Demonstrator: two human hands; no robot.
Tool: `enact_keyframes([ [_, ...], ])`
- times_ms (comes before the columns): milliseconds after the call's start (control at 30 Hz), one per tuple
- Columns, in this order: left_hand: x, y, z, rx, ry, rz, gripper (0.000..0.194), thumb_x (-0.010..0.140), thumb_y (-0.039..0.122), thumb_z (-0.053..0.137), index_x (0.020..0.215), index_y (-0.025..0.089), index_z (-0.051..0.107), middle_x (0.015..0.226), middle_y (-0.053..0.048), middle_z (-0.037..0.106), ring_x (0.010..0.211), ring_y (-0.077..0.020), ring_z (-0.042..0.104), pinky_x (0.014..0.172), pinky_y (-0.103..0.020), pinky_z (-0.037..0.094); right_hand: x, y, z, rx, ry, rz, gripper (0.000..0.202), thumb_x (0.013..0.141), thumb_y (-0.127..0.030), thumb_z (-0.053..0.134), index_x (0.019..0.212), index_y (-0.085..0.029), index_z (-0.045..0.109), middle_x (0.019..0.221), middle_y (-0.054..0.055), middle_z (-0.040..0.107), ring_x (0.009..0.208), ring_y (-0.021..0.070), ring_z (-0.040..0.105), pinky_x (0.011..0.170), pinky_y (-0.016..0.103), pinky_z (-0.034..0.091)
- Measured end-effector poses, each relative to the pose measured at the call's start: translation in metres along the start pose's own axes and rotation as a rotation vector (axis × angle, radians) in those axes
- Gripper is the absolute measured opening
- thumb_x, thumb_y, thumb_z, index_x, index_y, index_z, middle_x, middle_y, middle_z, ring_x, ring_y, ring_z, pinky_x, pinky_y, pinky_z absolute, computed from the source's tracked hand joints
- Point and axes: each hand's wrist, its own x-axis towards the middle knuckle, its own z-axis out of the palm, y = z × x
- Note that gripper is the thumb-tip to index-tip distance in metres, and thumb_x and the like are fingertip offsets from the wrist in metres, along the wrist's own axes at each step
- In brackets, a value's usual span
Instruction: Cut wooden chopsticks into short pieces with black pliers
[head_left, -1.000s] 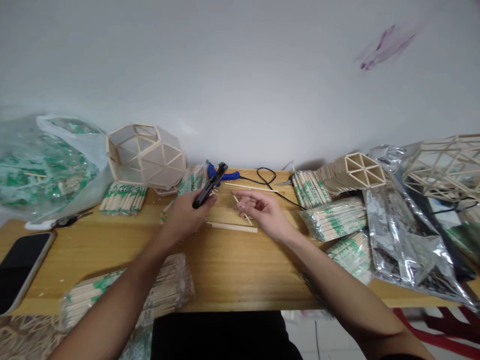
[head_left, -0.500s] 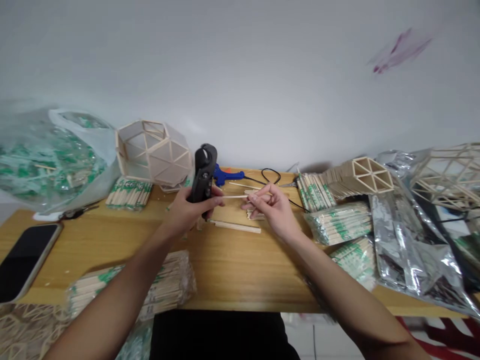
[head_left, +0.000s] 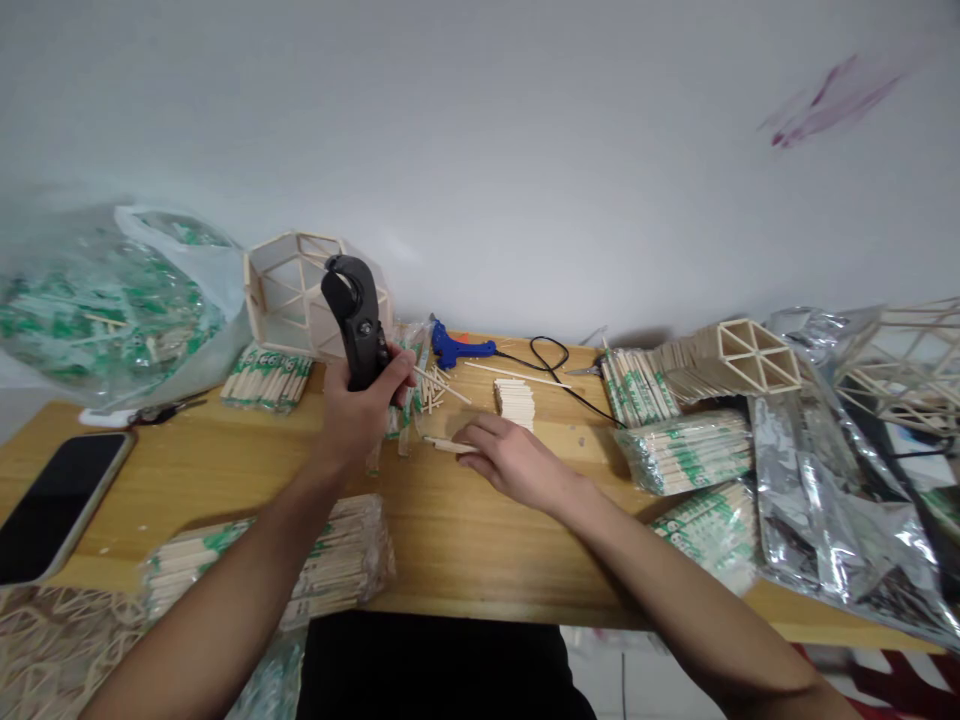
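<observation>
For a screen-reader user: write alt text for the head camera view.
A left hand grips a black cutter upright above a wooden table, while the right hand rests on a stick. Chopstick packs and a stick-frame dome surround them.

Bare forearms, sleeveless, dark garment

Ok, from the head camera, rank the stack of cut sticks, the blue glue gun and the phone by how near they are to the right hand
1. Stack of cut sticks: just beyond the right hand.
2. Blue glue gun: farther back, near the wall.
3. Phone: far left, at the table edge.
</observation>
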Motion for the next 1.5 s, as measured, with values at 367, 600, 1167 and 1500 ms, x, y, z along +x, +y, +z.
enact_keyframes([
  [367, 0.002, 0.003, -0.005, 0.065, 0.11, 0.028, 0.02, 0.082, 0.041, 0.069, 0.077, 0.025, 0.059, 0.061, 0.003, 0.053, 0.052, -0.0119, 0.049, 0.051, -0.028, 0.043, 0.001, -0.004, -0.011, 0.625, 0.193, 0.315, 0.026, 0.094, -0.03, 0.064, 0.115, -0.017, 0.072, 0.094, 0.005, 0.067, 0.079, 0.0158, 0.059, 0.066, 0.027, 0.046],
  [600, -0.001, 0.006, -0.002, 0.039, 0.06, 0.028, 0.021, 0.079, 0.038, 0.075, 0.076, 0.024, 0.059, 0.058, 0.005, 0.053, 0.05, -0.0099, 0.048, 0.049, -0.026, 0.041, 0.001, -0.007, -0.017, 0.701, 0.23, 0.331, 0.026, 0.091, -0.032, 0.068, 0.113, -0.018, 0.073, 0.089, 0.004, 0.064, 0.077, 0.0158, 0.057, 0.063, 0.027, 0.044],
  [1167, -0.01, -0.01, -0.004, 0.483, -0.223, 0.099, 0.032, 0.087, 0.054, 0.067, 0.082, 0.022, 0.068, 0.068, 0.001, 0.061, 0.063, -0.0157, 0.054, 0.062, -0.027, 0.046, 0.002, -0.004, -0.014, 0.739, 0.281, 0.353, 0.038, 0.092, -0.044, 0.072, 0.121, -0.019, 0.076, 0.083, 0.004, 0.071, 0.061, 0.0131, 0.059, 0.057, 0.026, 0.045],
  [1500, -0.009, -0.015, -0.005, 0.545, -0.254, 0.101, 0.037, 0.091, 0.054, 0.062, 0.077, 0.02, 0.067, 0.059, 0.002, 0.052, 0.057, -0.0143, 0.047, 0.055, -0.026, 0.035, 0.001, -0.006, -0.016, 0.376, 0.378, 0.161, 0.029, 0.101, -0.036, 0.062, 0.124, -0.024, 0.076, 0.109, 0.011, 0.076, 0.089, 0.023, 0.067, 0.074, 0.035, 0.052],
])
